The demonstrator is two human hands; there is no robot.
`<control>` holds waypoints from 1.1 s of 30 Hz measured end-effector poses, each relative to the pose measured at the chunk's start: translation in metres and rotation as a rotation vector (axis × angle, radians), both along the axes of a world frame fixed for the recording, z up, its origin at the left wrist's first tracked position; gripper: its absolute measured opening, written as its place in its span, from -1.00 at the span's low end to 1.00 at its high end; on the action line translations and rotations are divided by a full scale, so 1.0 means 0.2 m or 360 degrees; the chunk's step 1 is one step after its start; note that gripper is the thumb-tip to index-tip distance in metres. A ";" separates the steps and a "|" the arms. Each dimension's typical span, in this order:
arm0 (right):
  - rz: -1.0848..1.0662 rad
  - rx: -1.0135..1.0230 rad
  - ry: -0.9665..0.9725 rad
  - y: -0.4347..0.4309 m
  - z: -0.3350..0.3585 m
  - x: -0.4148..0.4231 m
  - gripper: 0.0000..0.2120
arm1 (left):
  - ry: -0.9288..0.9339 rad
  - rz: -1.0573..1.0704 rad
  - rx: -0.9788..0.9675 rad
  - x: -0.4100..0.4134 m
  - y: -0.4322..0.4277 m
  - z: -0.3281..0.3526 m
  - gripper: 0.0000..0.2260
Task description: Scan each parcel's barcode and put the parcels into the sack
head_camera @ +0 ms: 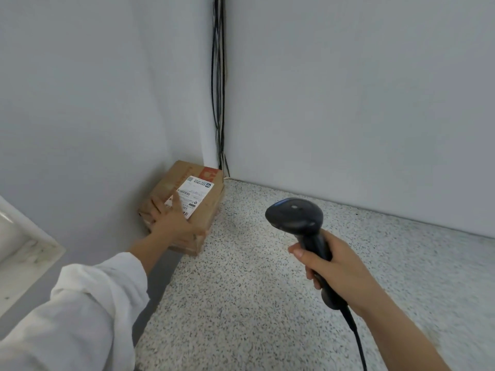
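Note:
A brown cardboard parcel [187,199] lies on the speckled floor in the corner of two grey walls, its white shipping label [194,192] with barcodes facing up. My left hand [171,222] lies flat on the parcel's near top, fingers spread, partly covering the label; the fingers do not wrap around it. My right hand [334,269] grips the handle of a black barcode scanner [297,218], held to the right of the parcel with its head pointing toward it. No sack is in view.
Black cables [218,84] run down the wall corner behind the parcel. A white ledge or shelf [24,261] sticks out at the left edge. The scanner's cord [357,341] hangs down at the lower right. Speckled floor [254,290] stretches in front.

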State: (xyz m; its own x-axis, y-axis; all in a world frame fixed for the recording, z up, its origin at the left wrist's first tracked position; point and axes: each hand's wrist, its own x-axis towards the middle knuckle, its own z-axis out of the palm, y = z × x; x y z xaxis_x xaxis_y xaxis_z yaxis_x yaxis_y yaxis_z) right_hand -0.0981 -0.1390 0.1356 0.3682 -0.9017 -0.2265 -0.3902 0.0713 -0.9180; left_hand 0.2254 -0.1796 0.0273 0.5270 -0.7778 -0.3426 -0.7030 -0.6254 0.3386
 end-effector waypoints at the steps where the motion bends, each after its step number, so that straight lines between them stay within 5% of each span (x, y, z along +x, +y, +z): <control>1: -0.0014 -0.0001 0.0000 0.00 0.00 -0.01 -0.89 | 0.0009 0.0058 -0.0018 0.01 -0.01 -0.01 0.21; 4: -0.0048 -0.0004 0.0001 0.01 0.00 -0.05 -0.88 | 0.0163 0.0296 -0.0242 0.03 -0.04 0.00 0.12; 8: -0.0057 -0.0015 0.0030 0.03 0.00 -0.09 -0.88 | 0.0196 0.0265 -0.0382 0.08 -0.04 0.05 -0.34; 10: -0.0047 -0.0013 0.0032 0.04 0.00 -0.10 -0.87 | 0.0191 0.0252 -0.0390 0.12 -0.06 0.04 -0.38; 16: -0.0033 -0.0017 0.0021 0.06 -0.01 -0.11 -0.88 | 0.0117 0.0184 -0.0118 -0.04 0.00 0.12 -0.06; 22: -0.0038 -0.0015 0.0022 0.05 -0.03 -0.13 -0.89 | 0.0041 0.0013 0.0069 -0.03 -0.07 -0.01 0.46; 30: -0.0085 -0.0001 0.0021 0.06 -0.03 -0.24 -0.86 | -0.0360 -0.0066 -0.0510 -0.20 -0.07 0.03 -0.13; 33: -0.0119 0.0007 0.0032 0.06 -0.04 -0.32 -0.85 | -0.0320 -0.0128 -0.0343 -0.23 -0.05 0.00 -0.22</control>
